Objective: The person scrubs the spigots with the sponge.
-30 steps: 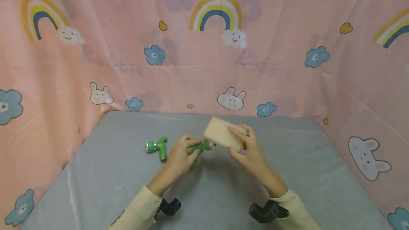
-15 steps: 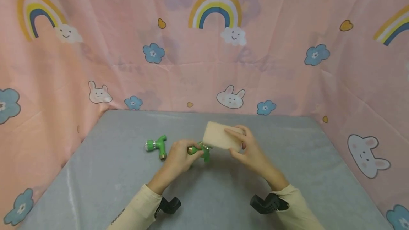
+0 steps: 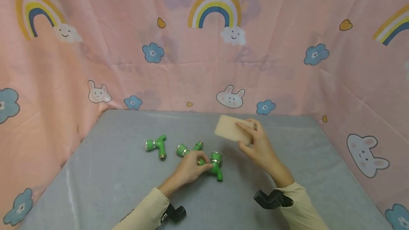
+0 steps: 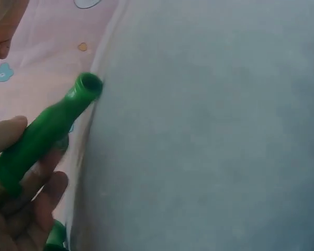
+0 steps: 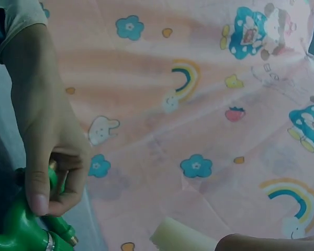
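My left hand point(image 3: 188, 168) pinches a green garden tap point(image 3: 216, 164) between thumb and fingers, near its brass threaded end. Its ribbed knob points away and its spout toward me; the left wrist view shows the open mouth of the green spout point(image 4: 89, 83). Behind that hand lies a second green tap point(image 3: 183, 150), partly hidden by the fingers. Farther left, a third green tap point(image 3: 161, 146) rests on the table. My right hand point(image 3: 260, 150) grips a cream sponge-like block point(image 3: 228, 129) by its right end, raised over the table and apart from the held tap.
The table has a grey cover point(image 3: 105, 187). A pink patterned curtain point(image 3: 198, 66) hangs behind it and along both sides. Black wrist mounts point(image 3: 271, 200) stick out below both forearms.
My left hand has moved right and nearer with its tap, away from the block, and the tap is turned. My right hand has shifted right with the block. The second tap now shows.
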A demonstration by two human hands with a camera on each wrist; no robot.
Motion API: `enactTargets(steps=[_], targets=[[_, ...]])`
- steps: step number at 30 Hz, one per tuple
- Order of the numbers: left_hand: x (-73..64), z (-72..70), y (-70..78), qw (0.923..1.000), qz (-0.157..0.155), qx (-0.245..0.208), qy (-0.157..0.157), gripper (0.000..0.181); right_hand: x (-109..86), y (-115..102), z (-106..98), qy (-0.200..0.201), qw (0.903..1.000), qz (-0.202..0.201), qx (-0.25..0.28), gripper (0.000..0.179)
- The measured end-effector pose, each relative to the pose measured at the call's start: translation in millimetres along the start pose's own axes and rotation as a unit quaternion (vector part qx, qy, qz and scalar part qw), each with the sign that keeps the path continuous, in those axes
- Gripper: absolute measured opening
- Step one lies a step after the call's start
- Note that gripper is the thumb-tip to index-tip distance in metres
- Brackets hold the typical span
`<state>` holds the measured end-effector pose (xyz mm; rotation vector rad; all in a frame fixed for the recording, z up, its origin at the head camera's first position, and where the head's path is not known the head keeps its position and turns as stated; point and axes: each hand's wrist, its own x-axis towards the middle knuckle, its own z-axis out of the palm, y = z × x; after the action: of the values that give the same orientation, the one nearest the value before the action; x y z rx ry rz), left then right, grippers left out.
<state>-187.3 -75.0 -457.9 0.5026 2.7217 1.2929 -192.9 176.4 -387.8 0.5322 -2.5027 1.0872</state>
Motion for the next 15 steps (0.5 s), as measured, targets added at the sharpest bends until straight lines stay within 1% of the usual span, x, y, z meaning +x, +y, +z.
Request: enactTargets(steps=[2,4,7,9,11,13,15], targets=[[-0.1,2.9,-2.6,0.9998,0.011,0.015,-0.011,0.015,0.1,0,1,0.0,1.0,-0.003,0.001,0.057],[-0.2,3.4,-3.7,0.9989,0.028,0.032,-0.018,0.015,0.1,0,1,0.001,1.0,-0.004,0.003,0.056],[-1.8,-0.7,-1.0,0.9971,0.042,0.053,-0.036,0.011,-0.4,0,2,0.001,1.0,-0.003,0.003,0.056],[-3.2,-7.9,3.8,0.9963,0.043,0.059,-0.045,0.016,-0.4,0,2,0.0,1.0,-0.001,0.002,0.055],[-4.6,-18.3,9.4,0.9967,0.034,0.058,-0.045,0.022,-0.5,1,2,0.0,1.0,0.001,-0.002,0.055],[-5.5,-31.3,14.8,0.9979,0.021,0.054,-0.028,0.027,-0.2,1,2,0.0,1.0,0.002,-0.002,0.055],[-6.1,-45.2,18.6,0.9985,0.007,0.054,-0.004,0.029,-0.1,1,2,-0.001,1.0,0.003,-0.004,0.054]])
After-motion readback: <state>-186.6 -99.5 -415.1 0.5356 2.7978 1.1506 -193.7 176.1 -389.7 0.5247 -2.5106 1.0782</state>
